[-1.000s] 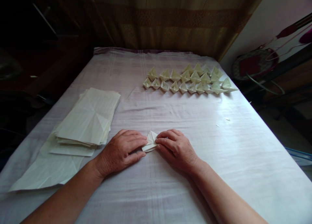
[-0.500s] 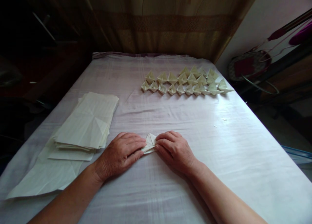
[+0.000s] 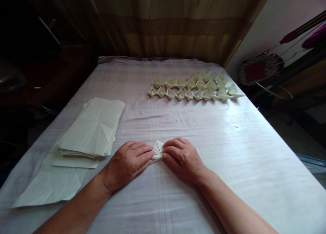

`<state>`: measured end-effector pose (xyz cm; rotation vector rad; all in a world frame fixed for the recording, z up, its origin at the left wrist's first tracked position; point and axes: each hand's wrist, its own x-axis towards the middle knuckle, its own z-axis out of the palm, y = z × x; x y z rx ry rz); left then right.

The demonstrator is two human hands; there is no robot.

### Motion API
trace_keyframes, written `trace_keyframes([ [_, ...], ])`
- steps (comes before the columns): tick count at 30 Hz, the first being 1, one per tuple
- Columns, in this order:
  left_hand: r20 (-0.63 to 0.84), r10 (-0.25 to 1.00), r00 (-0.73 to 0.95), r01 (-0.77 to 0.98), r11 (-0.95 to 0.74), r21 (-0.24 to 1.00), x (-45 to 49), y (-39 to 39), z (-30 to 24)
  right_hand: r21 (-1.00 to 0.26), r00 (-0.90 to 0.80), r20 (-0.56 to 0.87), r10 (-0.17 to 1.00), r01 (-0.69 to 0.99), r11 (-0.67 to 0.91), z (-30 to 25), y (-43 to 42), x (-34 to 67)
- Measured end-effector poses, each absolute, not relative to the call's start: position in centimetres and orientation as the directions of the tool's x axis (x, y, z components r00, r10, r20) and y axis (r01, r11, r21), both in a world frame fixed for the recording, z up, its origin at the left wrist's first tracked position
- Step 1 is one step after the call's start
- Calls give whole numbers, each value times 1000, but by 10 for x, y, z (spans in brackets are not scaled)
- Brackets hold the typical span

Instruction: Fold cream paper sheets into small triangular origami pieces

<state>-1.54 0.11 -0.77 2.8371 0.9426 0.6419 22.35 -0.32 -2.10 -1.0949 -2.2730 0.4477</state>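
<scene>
A small folded piece of paper with a pointed top and a crease down its middle lies flat on the cloth in front of me. My left hand presses on its left side, fingers together and closed over the edge. From the other side, my right hand pinches the right edge with curled fingers. Both hands cover much of the paper's sides, so only its peak and a strip of the lower flap show.
A stack of creased paper sheets lies at left, over a larger loose sheet. Several folded paper boats stand in rows at the back right. Tiny paper scraps rest on the bedsheet. A curtain hangs behind.
My left hand has shifted slightly to the right, its thumb now less visible along the paper's lower edge. The lower flap looks flatter. My right hand has hardly moved.
</scene>
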Motion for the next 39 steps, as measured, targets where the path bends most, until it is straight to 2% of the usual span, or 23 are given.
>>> trace_keyframes([
  [4, 362, 652, 667, 608, -756, 243, -8, -3, -11, -515, -525, 318, 790, 603, 608, -20, -4, 225],
  [11, 399, 668, 628, 655, -731, 193, 3, -5, -14, -495, -536, 311, 785, 614, 615, -21, -4, 225],
  [19, 375, 691, 618, 624, -721, 302, -11, -2, -18, -495, -496, 362, 789, 615, 614, -23, -2, 229],
  [28, 316, 771, 553, 687, -636, 351, -11, 0, -13, -529, -403, 305, 863, 682, 505, -23, -1, 232],
  [34, 259, 832, 490, 773, -553, 313, -5, -2, -13, -529, -338, 298, 893, 720, 449, -21, -4, 223],
  [39, 268, 866, 422, 838, -486, 249, -1, -4, -13, -508, -282, 304, 910, 760, 405, -23, -6, 217],
])
